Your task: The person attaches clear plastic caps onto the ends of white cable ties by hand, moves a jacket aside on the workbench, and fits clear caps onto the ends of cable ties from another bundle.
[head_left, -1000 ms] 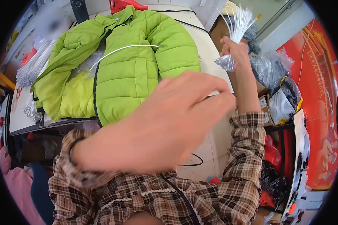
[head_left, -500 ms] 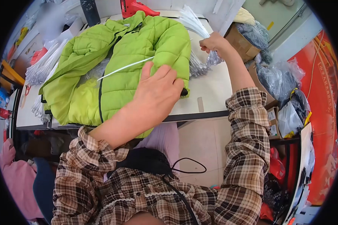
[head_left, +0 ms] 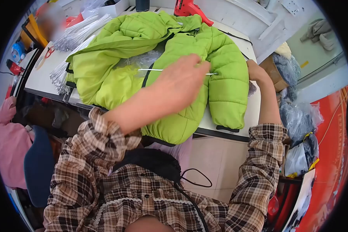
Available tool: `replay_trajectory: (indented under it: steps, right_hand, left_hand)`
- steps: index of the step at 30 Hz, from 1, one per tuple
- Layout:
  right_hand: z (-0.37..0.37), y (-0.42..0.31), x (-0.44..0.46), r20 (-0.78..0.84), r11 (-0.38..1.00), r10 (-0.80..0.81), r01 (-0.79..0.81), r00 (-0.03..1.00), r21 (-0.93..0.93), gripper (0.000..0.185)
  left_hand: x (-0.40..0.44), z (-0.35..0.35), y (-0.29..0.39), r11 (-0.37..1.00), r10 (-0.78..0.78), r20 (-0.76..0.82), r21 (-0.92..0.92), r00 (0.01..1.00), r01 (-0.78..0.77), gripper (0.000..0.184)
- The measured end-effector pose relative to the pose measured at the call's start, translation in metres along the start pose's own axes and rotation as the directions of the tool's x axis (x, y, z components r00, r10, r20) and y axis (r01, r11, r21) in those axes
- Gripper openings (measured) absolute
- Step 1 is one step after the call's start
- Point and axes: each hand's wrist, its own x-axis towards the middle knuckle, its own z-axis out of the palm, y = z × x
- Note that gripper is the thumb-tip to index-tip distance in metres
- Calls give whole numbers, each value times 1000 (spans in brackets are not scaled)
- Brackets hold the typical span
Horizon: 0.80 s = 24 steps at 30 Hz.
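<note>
A bright green padded jacket (head_left: 181,116) lies open on the white table (head_left: 252,112), its yellow-green lining showing at the left. Across its front runs a thin white strip (head_left: 150,70), one end at the sleeve. My left hand (head_left: 181,81) is over the jacket front with curled fingers; the strip passes at the hand, and whether the fingers pinch it is hidden. My right hand (head_left: 258,72) reaches down beside the jacket's right sleeve, its fingers hidden behind the sleeve. Pale strip ends (head_left: 252,89) show just below that hand.
Bundles of white strips (head_left: 79,34) lie at the table's left, near orange-handled scissors (head_left: 49,52). A red tool (head_left: 189,9) and a dark cylinder (head_left: 142,5) stand at the back. Plastic-wrapped bags (head_left: 297,120) and a cardboard box (head_left: 273,72) are at the right. Another person's pink sleeve (head_left: 11,139) shows left.
The view has shifted, so the jacket appears further right. My right hand has lowered behind the sleeve, and its raised white bundle is mostly out of sight. My left hand has moved over the strip.
</note>
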Motion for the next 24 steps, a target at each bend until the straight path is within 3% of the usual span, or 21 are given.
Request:
replay_trajectory:
  steps: [6,9,11,12,13,15,18,20,22,23,24]
  right_hand:
    - [0,-1,-2,-29,999,-29,30,999,16,38]
    - [-2,11,6,-51,998,-65,66,997,22,38]
    - [-14,12,5,-297,989,-147,135,943,-60,35]
    - [-18,5,2,-417,982,-188,161,889,-101,34]
    - [-16,-19,-7,-404,978,-207,182,891,-101,34]
    - [-5,-72,-28,-640,905,-212,396,738,156,25]
    - [28,-135,-45,-379,823,-451,541,808,175,18]
    - [65,-164,-46,-224,715,-671,697,707,59,16]
    - [99,-187,-41,-84,669,-739,743,668,22,15]
    - [117,-193,-35,-72,635,-768,772,636,31,15]
    - [131,-196,-30,15,644,-763,761,647,-72,15]
  left_hand:
    - [-6,-5,-30,988,-139,205,97,969,121,18]
    - [-9,-46,-21,991,-124,-45,-58,991,122,11]
    - [-21,-73,-19,987,-149,-139,-83,979,139,9]
    - [-31,-88,-18,952,-247,-103,-212,964,221,8]
    - [-41,-102,-15,893,-335,-59,-338,940,297,8]
    - [-60,-118,-8,712,-474,54,-564,879,418,7]
    - [-92,-106,-3,537,-518,134,-718,845,443,7]
    - [-105,-103,5,476,-568,226,-695,792,539,7]
    - [-120,-98,8,449,-564,217,-729,796,517,8]
    - [-130,-90,4,328,-572,260,-797,778,507,8]
    - [-136,-84,3,222,-573,288,-847,767,483,7]
